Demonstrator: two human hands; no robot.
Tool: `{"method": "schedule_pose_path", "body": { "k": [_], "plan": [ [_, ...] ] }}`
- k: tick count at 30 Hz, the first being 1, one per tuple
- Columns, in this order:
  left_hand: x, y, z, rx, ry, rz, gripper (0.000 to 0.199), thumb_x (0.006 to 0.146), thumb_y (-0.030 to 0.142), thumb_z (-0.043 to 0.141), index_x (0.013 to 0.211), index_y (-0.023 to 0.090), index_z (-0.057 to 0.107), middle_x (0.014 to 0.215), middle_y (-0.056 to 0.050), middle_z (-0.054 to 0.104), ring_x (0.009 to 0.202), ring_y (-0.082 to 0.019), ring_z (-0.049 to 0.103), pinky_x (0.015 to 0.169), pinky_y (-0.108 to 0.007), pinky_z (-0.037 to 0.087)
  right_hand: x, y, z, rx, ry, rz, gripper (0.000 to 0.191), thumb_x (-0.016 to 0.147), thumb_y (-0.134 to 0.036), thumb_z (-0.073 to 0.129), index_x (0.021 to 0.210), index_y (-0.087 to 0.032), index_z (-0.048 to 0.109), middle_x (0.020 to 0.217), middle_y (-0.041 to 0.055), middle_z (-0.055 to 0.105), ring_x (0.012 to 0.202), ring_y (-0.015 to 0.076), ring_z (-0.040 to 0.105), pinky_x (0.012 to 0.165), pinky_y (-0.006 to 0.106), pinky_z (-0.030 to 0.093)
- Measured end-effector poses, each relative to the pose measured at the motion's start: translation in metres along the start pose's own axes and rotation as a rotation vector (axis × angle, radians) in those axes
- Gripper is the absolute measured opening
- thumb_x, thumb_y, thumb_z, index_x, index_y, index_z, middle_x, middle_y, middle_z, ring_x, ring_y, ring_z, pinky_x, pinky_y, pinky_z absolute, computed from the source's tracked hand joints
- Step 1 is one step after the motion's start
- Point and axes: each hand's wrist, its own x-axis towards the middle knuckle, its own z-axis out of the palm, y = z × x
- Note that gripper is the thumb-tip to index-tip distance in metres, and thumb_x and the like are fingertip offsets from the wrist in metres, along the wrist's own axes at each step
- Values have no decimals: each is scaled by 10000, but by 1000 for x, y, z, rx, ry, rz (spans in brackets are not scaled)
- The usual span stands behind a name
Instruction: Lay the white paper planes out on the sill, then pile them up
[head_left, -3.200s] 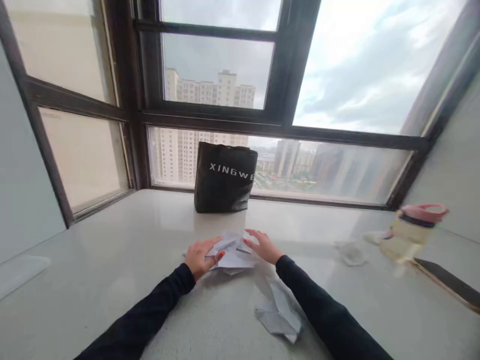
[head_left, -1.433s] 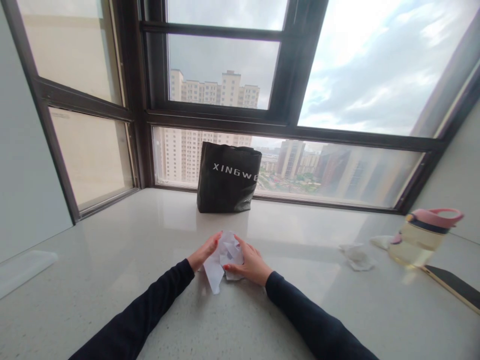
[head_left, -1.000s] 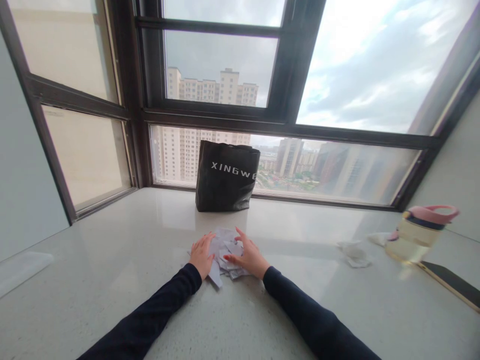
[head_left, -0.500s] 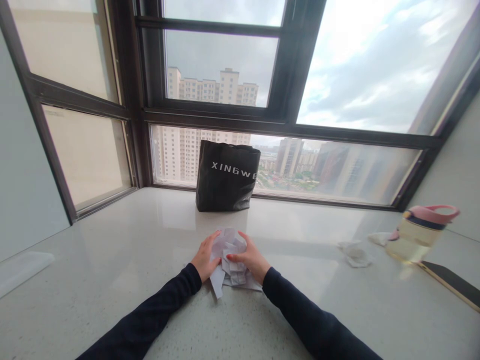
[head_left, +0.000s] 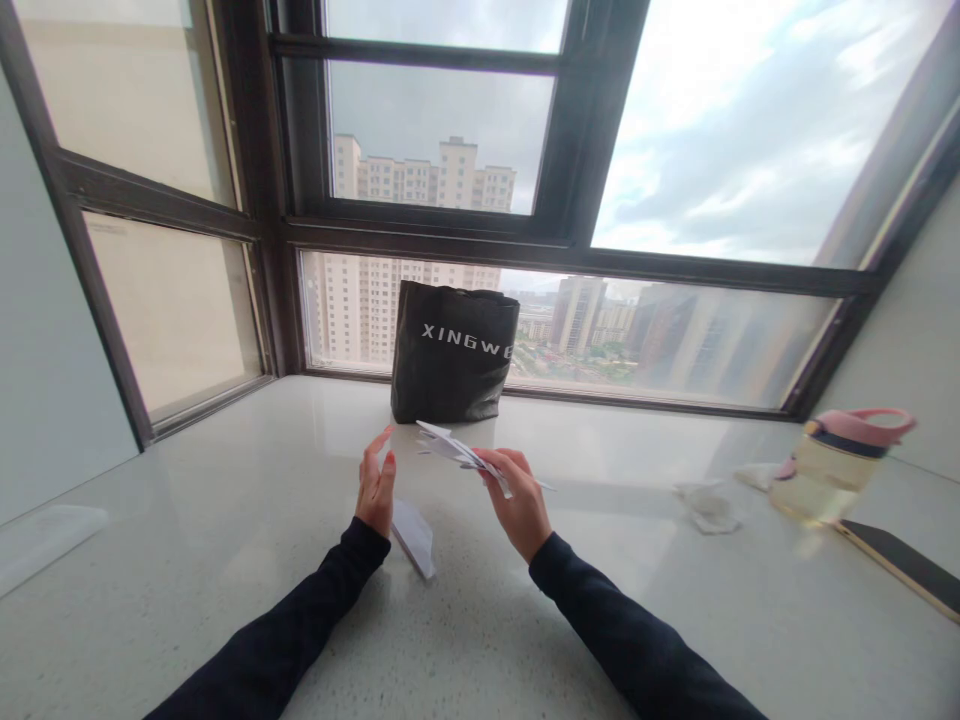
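Note:
Pinched between the thumb and fingers of my right hand (head_left: 519, 497) is a small bunch of white paper pieces (head_left: 448, 445), raised above the pale speckled counter (head_left: 480, 640). Its left end points toward my left hand (head_left: 375, 482), which has its fingers apart and holds nothing. Beside the left wrist lies another white paper piece (head_left: 414, 538), flat on the counter. Just beyond the held papers stands a black bag (head_left: 454, 375) with white lettering, its top edge upright.
A pink-lidded water bottle (head_left: 832, 470) stands at the right, with a dark phone (head_left: 907, 565) in front of it. Crumpled white tissue (head_left: 709, 507) lies left of the bottle. A whitish flat item (head_left: 52, 540) is at the far left. Windows close off the back.
The pile of paper that both hands gathered is now mostly lifted in my right hand. My left hand has let go and moved left. One piece stays on the counter.

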Motion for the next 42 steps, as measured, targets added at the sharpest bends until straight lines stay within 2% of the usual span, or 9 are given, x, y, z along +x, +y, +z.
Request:
{"method": "schedule_pose_path", "body": {
  "k": [4, 9, 12, 18, 22, 28, 33, 37, 42],
  "plan": [
    [12, -18, -8, -72, 148, -136, 354, 851, 355, 289, 1106, 165, 445, 1175, -77, 458, 1127, -203, 378, 967, -339, 274, -9, -7, 7, -103, -277, -171, 256, 741, -247, 489, 986, -264, 562, 1083, 33, 548, 1033, 216, 419, 889, 392, 309],
    [21, -35, -21, 116, 107, -266, 335, 765, 245, 416, 1099, 241, 443, 1196, -29, 444, 1120, -223, 379, 959, -389, 263, -4, -14, -1, -84, -196, -74, 258, 789, -358, 428, 978, -249, 567, 1044, 36, 547, 1002, 193, 442, 890, 368, 288],
    [18, -36, -18, 199, -114, -241, 363, 755, 217, 418, 1118, 219, 412, 1191, -55, 447, 1110, -226, 395, 940, -404, 279, -1, -9, -1, -116, -218, 15, 315, 793, -434, 399, 1001, -257, 555, 1086, 45, 525, 1051, 200, 417, 903, 369, 283],
    [-10, -21, 0, 323, -646, -95, 609, 659, 473, 557, 1168, 175, 408, 1256, -121, 392, 1133, -279, 372, 926, -417, 292, -14, 12, 14, -296, -630, 37, 772, 578, -579, 574, 1248, -272, 344, 1312, 83, 337, 1207, 306, 230, 941, 474, 193],
    [-20, -19, 3, 479, -929, 59, 902, 511, 515, 656, 1267, 196, 283, 1366, -131, 185, 1189, -333, 262, 934, -489, 243, -15, 19, 16, -319, -676, 78, 517, 659, -415, 576, 1146, -276, 472, 1183, 58, 496, 1075, 249, 423, 870, 396, 305],
    [-7, -17, 2, 237, -630, 127, 552, 582, 175, 594, 1111, 136, 443, 1238, -143, 377, 1143, -265, 353, 960, -389, 272, -9, 17, 11, -322, -456, 106, 211, 766, -245, 457, 938, -232, 577, 921, 31, 630, 863, 187, 552, 746, 287, 387],
    [2, 0, -3, -149, -368, -46, 534, 696, 305, 565, 1165, 161, 353, 1144, -110, 452, 1014, -249, 487, 884, -400, 365, -1, 14, 2, -91, -144, 186, 211, 804, -253, 378, 898, -190, 556, 819, 39, 645, 751, 158, 584, 679, 250, 416],
    [7, -1, -5, -315, -372, -208, 512, 779, 482, 409, 1167, 152, 361, 1160, -121, 455, 1031, -241, 484, 883, -362, 373, 7, 19, -1, 109, 72, 295, 240, 788, -304, 388, 935, -160, 512, 779, 45, 640, 685, 151, 579, 610, 243, 432],
    [9, -21, -8, -101, -450, -253, 568, 650, 458, 574, 1084, 108, 467, 1228, -170, 398, 1182, -303, 294, 987, -425, 189, 7, 41, 0, -94, -103, 406, 244, 764, -245, 381, 946, -171, 526, 756, 33, 617, 685, 146, 555, 643, 268, 416]
  ]
}}
